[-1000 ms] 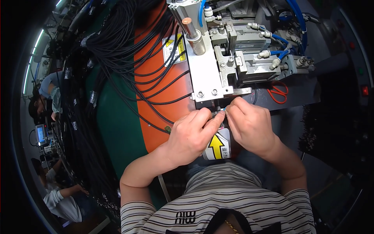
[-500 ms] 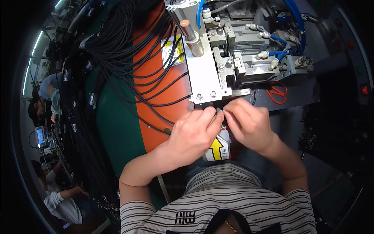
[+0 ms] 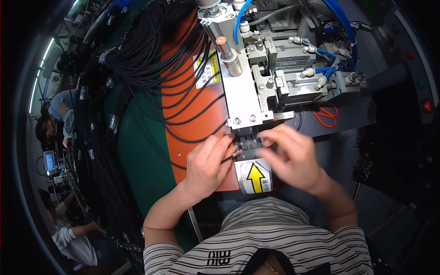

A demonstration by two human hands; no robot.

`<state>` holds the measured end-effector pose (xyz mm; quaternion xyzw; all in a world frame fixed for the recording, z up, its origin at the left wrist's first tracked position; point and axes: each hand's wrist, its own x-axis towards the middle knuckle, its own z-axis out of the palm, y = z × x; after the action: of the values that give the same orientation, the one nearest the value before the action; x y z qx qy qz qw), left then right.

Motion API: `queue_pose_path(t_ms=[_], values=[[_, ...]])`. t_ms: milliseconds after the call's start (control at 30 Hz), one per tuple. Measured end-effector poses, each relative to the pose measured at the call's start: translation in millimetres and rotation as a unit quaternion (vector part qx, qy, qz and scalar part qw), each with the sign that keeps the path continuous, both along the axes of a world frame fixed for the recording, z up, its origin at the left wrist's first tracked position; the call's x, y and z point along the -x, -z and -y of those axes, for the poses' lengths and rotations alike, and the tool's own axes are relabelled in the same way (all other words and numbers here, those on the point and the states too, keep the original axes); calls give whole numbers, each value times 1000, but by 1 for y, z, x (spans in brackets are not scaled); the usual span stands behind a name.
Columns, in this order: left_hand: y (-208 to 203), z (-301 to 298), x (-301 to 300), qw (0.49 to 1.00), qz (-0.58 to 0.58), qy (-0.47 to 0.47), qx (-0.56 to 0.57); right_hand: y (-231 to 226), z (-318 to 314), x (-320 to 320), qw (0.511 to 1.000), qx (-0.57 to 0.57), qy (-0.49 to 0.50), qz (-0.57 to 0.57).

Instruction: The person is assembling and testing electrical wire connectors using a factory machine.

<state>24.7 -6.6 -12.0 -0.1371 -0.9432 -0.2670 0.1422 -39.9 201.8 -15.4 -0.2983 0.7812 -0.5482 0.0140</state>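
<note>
Before me stands a metal press machine (image 3: 245,98) with a small dark fixture block (image 3: 250,143) at its near end. To the left of that block, my left hand (image 3: 208,161) is closed in a pinch on the end of a black cable, whose pinkish wires (image 3: 238,152) show beside the fingertips. My right hand (image 3: 295,158) is at the block's right side, thumb and forefinger apart, with the forefinger close to the block. Whether it touches the block I cannot tell. A white cover with a yellow arrow (image 3: 255,176) sits just below the block.
Many black cables (image 3: 146,55) spread over the orange and green table (image 3: 195,142) at left. Red-handled scissors (image 3: 326,114) lie right of the machine. Blue air hoses (image 3: 350,27) curve at the back right. Two people (image 3: 59,110) are at work far left.
My hands have moved apart, the left one going left and down, the right one slightly lower. The fixture block and the wires between them now show. The view has shifted slightly.
</note>
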Motion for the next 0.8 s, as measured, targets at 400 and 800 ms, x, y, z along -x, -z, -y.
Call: queue_pose_path(t_ms=[400, 800], values=[[-18, 4, 6, 943, 193, 108, -248, 2, -5, 1, 926, 184, -115, 310], [-19, -18, 18, 980, -95, 156, 77, 14, -17, 12, 758, 276, -157, 570]])
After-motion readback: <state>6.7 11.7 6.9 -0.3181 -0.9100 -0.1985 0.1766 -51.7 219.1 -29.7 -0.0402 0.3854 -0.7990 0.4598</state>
